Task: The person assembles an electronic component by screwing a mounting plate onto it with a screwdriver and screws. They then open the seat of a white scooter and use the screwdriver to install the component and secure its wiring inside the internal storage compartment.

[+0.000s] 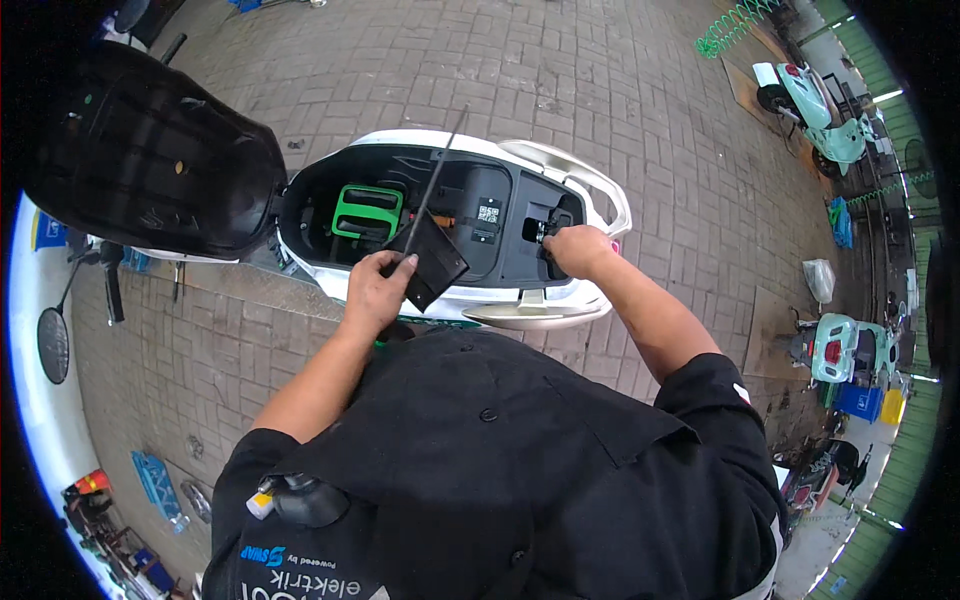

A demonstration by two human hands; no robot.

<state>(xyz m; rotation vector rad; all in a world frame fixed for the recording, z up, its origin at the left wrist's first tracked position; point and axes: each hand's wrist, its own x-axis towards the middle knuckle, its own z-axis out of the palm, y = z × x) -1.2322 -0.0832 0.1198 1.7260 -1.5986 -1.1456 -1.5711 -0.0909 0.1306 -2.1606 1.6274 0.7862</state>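
My left hand [375, 295] is closed on the edge of a black rectangular panel [437, 262], tilted over the near side of a scooter's open under-seat compartment [483, 183]. A long thin dark rod [437, 170] slants up and away from the same fingers, across the compartment. My right hand [578, 250] reaches to the tail end of the scooter, fingers curled down at a small dark opening [535, 230] with black and metal parts. What those fingertips grip is hidden. A green-framed handle [366, 212] sits inside the compartment.
The black seat [160, 150] is flipped up at the left. Light grab rails [600, 195] flank the scooter's tail. Other scooters [835, 120] are parked along the right wall. A blue crate [157, 480] lies on the brick paving at the lower left.
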